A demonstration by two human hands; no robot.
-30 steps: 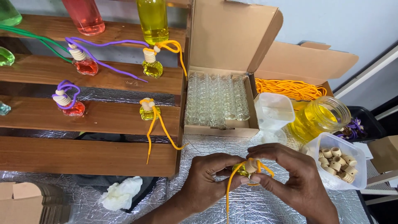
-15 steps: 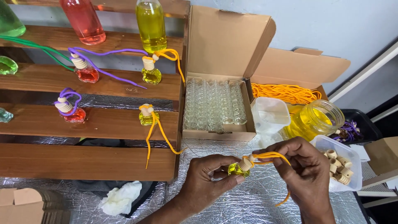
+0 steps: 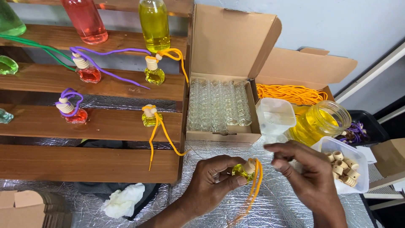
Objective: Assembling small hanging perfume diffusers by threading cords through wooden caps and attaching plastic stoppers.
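My left hand point(image 3: 213, 181) grips a small bottle of yellow liquid point(image 3: 242, 170) with a wooden cap and an orange cord point(image 3: 255, 188) that hangs in a loop below it. My right hand point(image 3: 310, 179) hovers just right of the bottle, fingers bent, and I cannot tell whether they pinch the cord. Both hands are over the silver foil mat point(image 3: 278, 207).
Stepped wooden shelves point(image 3: 93, 158) at left carry small red and yellow bottles with purple and orange cords. A cardboard box of empty glass bottles point(image 3: 217, 105), a box of orange cords point(image 3: 291, 93), a jar of yellow liquid point(image 3: 318, 122) and a tub of wooden caps point(image 3: 344, 164) stand behind. White tissue point(image 3: 124, 200) lies lower left.
My right hand has come off the bottle and drawn to the right. The orange cord now hangs down from the cap; the bottle stays in my left hand.
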